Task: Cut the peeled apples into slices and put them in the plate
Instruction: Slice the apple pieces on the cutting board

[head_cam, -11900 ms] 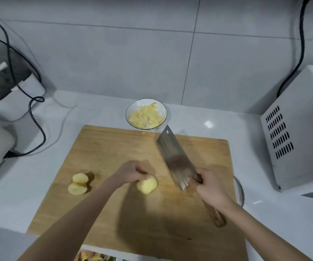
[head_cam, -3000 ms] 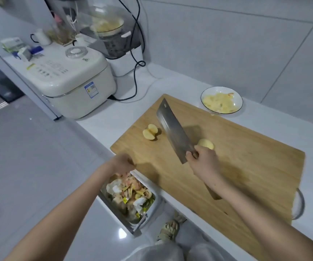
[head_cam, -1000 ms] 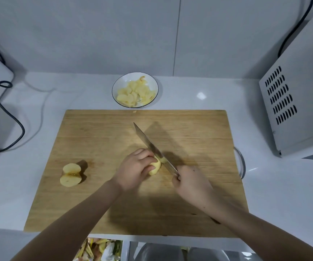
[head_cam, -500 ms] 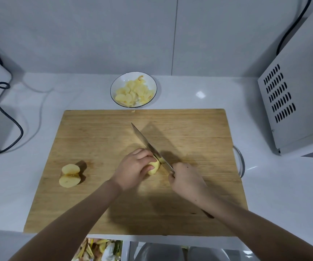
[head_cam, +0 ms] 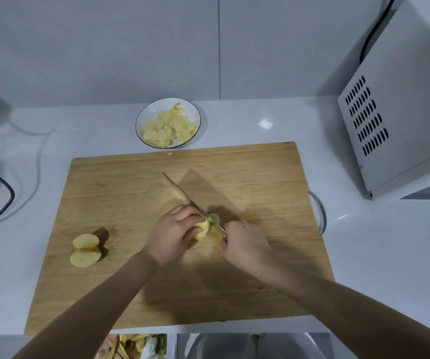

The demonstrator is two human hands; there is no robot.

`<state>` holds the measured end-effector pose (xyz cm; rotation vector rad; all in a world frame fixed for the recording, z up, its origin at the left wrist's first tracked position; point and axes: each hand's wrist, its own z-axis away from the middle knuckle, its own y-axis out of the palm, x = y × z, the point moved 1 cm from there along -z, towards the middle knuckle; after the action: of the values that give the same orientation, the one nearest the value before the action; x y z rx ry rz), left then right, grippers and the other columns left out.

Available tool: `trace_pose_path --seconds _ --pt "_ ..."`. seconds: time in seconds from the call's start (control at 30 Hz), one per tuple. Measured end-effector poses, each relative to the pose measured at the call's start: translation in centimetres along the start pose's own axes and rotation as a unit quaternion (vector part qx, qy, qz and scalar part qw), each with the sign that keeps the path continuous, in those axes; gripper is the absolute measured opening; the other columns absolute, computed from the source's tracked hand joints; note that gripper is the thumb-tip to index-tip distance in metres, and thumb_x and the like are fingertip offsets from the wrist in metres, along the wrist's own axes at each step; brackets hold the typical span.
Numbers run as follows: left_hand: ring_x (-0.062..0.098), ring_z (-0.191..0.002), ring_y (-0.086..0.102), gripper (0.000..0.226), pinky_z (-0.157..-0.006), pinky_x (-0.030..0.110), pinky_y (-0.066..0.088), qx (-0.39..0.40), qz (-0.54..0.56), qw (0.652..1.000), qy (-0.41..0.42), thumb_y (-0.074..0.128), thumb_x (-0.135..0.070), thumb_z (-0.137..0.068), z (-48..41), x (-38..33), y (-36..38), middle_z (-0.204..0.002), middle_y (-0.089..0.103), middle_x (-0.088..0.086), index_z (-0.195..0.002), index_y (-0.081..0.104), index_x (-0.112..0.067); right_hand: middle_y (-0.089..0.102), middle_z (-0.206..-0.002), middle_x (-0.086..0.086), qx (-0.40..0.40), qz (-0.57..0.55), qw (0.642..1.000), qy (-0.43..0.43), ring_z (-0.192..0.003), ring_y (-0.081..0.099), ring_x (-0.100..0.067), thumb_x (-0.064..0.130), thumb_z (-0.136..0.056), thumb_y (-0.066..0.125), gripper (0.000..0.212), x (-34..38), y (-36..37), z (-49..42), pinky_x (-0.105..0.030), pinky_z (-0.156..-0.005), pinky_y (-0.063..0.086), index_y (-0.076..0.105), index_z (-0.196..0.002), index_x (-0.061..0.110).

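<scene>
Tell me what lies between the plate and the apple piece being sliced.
Head view: mostly bare cutting board, with the knife slanting across it from the apple piece, and a tiny apple scrap at the board's far edge near the plate.

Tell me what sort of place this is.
Probably a home kitchen counter: a large wooden cutting board, a white round plate of pale apple slices, and a white vented appliance against a grey tiled wall.
</scene>
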<state>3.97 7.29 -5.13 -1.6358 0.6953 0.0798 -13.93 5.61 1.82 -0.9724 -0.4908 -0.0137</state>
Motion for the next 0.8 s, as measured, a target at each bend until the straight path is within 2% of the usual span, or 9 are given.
trace_pose_path --seconds 0.13,0.2,0.27,0.33,0.4,0.5,0.67,0.73,0.8 --pt "0.015 -0.093 0.053 0.028 -0.079 0.025 0.043 -0.003 -0.002 1.0 -0.01 0.052 -0.029 -0.088 0.2 -0.3 -0.1 -0.101 0.064 0.002 -0.097 0.07 -0.01 0.065 -0.097 -0.011 -0.015 -0.006 1.0 -0.011 -0.094 0.061 -0.032 0.02 -0.091 0.044 0.02 -0.4 -0.1 0.6 -0.029 -0.067 0.037 0.061 -0.095 0.009" --pt "0.015 -0.092 0.052 0.028 -0.079 0.024 0.042 -0.003 -0.004 1.0 -0.005 0.052 -0.029 -0.089 0.1 -0.3 -0.2 -0.1 0.065 0.001 -0.096 0.07 -0.009 0.062 -0.083 -0.007 -0.021 -0.004 1.0 -0.022 -0.086 0.061 -0.031 0.02 -0.091 0.043 0.02 -0.5 -0.2 1.5 -0.029 -0.065 0.037 0.061 -0.092 0.01" --pt "0.014 -0.091 0.052 0.028 -0.078 0.023 0.042 -0.004 -0.008 1.0 -0.001 0.052 -0.029 -0.089 0.1 -0.2 -0.2 -0.098 0.065 0.0 -0.095 0.07 -0.009 0.049 -0.068 0.002 -0.019 -0.003 0.999 -0.026 -0.076 0.057 -0.028 0.021 -0.091 0.042 0.02 -0.5 -0.3 2.2 -0.028 -0.062 0.037 0.06 -0.091 0.012" --pt "0.015 -0.09 0.053 0.027 -0.078 0.022 0.042 -0.006 -0.01 1.0 0.0 0.053 -0.029 -0.088 0.2 -0.2 -0.1 -0.097 0.066 0.0 -0.095 0.07 -0.009 0.053 -0.072 -0.002 -0.017 -0.002 0.999 -0.028 -0.079 0.059 -0.03 0.02 -0.091 0.042 0.02 -0.5 -0.4 2.3 -0.028 -0.062 0.037 0.061 -0.092 0.012" --pt "0.014 -0.09 0.053 0.026 -0.079 0.021 0.041 -0.01 -0.011 1.0 0.003 0.055 -0.028 -0.088 0.2 -0.2 -0.2 -0.095 0.065 0.001 -0.095 0.07 -0.008 0.064 -0.089 -0.009 -0.013 -0.002 1.0 -0.023 -0.089 0.062 -0.032 0.018 -0.091 0.043 0.021 -0.3 -0.4 2.0 -0.029 -0.065 0.039 0.062 -0.096 0.01" --pt "0.015 -0.091 0.052 0.027 -0.079 0.021 0.04 -0.011 -0.014 1.0 0.007 0.054 -0.028 -0.088 0.2 -0.2 -0.2 -0.096 0.066 0.002 -0.095 0.07 -0.008 0.066 -0.1 -0.012 0.005 -0.002 1.0 -0.005 -0.096 0.062 -0.033 0.014 -0.09 0.045 0.02 0.1 0.0 1.0 -0.029 -0.068 0.039 0.062 -0.099 0.008" --pt "0.019 -0.091 0.057 0.028 -0.078 0.028 0.046 -0.012 -0.014 1.0 0.003 0.053 -0.028 -0.089 0.3 -0.1 0.0 -0.099 0.065 0.004 -0.096 0.07 -0.007 0.066 -0.096 -0.011 0.007 -0.008 1.0 -0.002 -0.093 0.062 -0.032 0.016 -0.091 0.044 0.019 -0.1 -0.1 0.8 -0.029 -0.066 0.038 0.061 -0.093 0.009" --pt "0.019 -0.091 0.057 0.026 -0.078 0.027 0.046 -0.021 -0.013 1.0 0.004 0.055 -0.027 -0.089 0.4 -0.2 0.1 -0.098 0.065 0.004 -0.096 0.07 -0.007 0.064 -0.088 -0.01 0.003 -0.006 1.0 -0.016 -0.085 0.061 -0.032 0.018 -0.091 0.043 0.016 -0.3 -0.3 1.5 -0.029 -0.064 0.037 0.057 -0.086 0.013" --pt "0.018 -0.091 0.055 0.024 -0.079 0.025 0.044 -0.033 -0.016 0.999 0.012 0.056 -0.026 -0.088 0.4 -0.2 0.1 -0.096 0.065 0.004 -0.094 0.07 -0.007 0.053 -0.073 -0.005 0.0 -0.002 1.0 -0.028 -0.072 0.052 -0.029 0.018 -0.092 0.042 0.012 -0.2 -0.6 2.3 -0.029 -0.061 0.035 0.048 -0.081 0.016"
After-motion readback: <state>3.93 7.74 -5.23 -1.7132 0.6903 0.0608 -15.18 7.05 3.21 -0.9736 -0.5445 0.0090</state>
